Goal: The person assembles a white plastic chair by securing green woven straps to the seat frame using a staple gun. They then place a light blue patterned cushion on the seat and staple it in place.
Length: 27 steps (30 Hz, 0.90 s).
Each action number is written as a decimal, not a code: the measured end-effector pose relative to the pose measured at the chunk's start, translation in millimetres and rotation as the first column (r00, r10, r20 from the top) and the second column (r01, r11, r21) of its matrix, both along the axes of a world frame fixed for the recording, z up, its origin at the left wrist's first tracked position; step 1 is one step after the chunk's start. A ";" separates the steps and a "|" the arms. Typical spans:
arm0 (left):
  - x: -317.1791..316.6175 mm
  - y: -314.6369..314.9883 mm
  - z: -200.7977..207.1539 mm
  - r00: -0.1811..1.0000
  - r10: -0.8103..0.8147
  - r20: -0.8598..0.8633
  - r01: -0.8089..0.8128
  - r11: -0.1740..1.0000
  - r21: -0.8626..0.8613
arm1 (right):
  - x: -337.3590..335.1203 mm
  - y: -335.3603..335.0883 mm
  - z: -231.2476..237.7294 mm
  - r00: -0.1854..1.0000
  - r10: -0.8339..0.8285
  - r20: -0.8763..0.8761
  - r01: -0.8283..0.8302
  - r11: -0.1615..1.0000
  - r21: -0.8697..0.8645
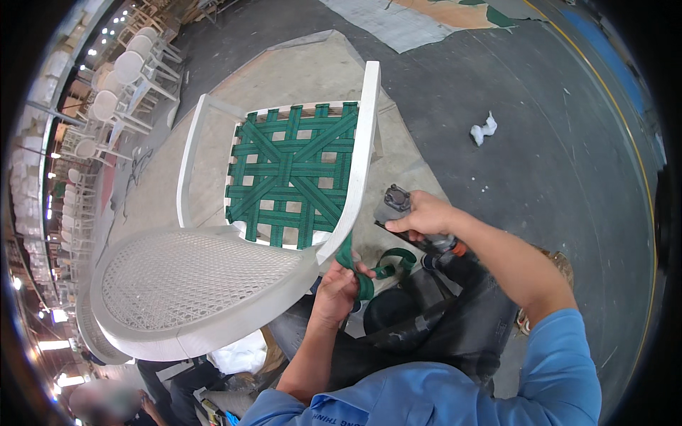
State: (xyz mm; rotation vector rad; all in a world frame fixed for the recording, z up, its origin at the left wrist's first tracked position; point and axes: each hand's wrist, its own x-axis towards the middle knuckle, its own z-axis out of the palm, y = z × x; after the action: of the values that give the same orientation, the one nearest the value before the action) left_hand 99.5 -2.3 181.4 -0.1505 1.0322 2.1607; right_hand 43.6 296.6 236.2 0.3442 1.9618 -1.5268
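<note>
A white chair frame (364, 149) lies in front of me with its round woven cane back (199, 284) toward my left. Green webbing (284, 167) criss-crosses its seat, with diagonal strips among the straight ones. Beside the seat's near right corner, my left hand (337, 290) is closed on a loose green webbing strap (365, 286). More of that strap curls to the right of the hand. My right hand (429, 214) grips a dark staple gun (398, 199), held apart from the chair on its right side. The gun's lower end is partly hidden by my fingers.
Cardboard sheeting (156, 170) covers the floor under the chair. A crumpled white scrap (484, 128) lies on the grey floor to the right. Rows of white chairs (129, 69) stand at far left. Another person (106, 403) is at lower left.
</note>
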 end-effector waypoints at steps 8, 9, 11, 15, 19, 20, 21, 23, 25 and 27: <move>-25.7 5.7 -42.1 0.980 0.056 -0.191 -0.126 0.916 -0.381 | 20.0 -71.7 -67.2 0.957 -0.237 -0.165 0.216 0.967 -0.131; -30.1 11.1 -44.8 0.959 0.042 -0.282 -0.175 0.868 -0.465 | 22.6 -73.2 -74.2 0.918 -0.229 -0.323 0.208 0.973 -0.101; -35.7 24.6 -47.1 0.894 -0.014 -0.448 -0.287 0.750 -0.596 | 29.7 -72.8 -93.9 0.772 -0.183 -0.608 0.209 0.978 -0.028; -31.3 17.9 -50.0 0.916 0.173 -0.363 -0.306 0.885 -0.350 | 40.7 -82.4 -87.4 0.851 -0.170 -0.498 0.161 0.985 -0.060; -27.3 16.7 -45.2 0.937 0.262 -0.231 -0.323 0.900 -0.291 | 49.1 -84.4 -103.5 0.799 -0.171 -0.576 0.178 0.983 -0.045; -26.6 15.1 -44.5 0.937 0.280 -0.208 -0.335 0.890 -0.309 | 49.7 -84.6 -106.5 0.793 -0.154 -0.589 0.170 0.985 -0.028; -25.5 17.5 -38.6 0.936 0.284 -0.209 -0.340 0.883 -0.322 | 51.5 -84.1 -111.4 0.797 -0.163 -0.582 0.177 0.984 -0.033; -26.6 27.2 -25.7 0.937 0.281 -0.208 -0.339 0.876 -0.342 | 52.5 -79.2 -123.1 0.803 -0.187 -0.566 0.203 0.979 -0.037; -25.3 17.2 -28.2 0.943 0.301 -0.142 -0.333 0.865 -0.375 | 51.0 -82.4 -124.6 0.758 -0.096 -0.646 0.135 0.991 0.011; -25.9 13.4 -29.9 0.946 0.309 -0.104 -0.324 0.864 -0.386 | 50.0 -86.4 -123.7 0.742 -0.032 -0.669 0.099 0.993 0.063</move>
State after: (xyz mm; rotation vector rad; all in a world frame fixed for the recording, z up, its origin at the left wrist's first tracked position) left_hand 73.6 11.2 151.5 -0.5037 1.5568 2.2147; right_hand 93.5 210.2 112.5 -0.1394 2.5995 -1.7666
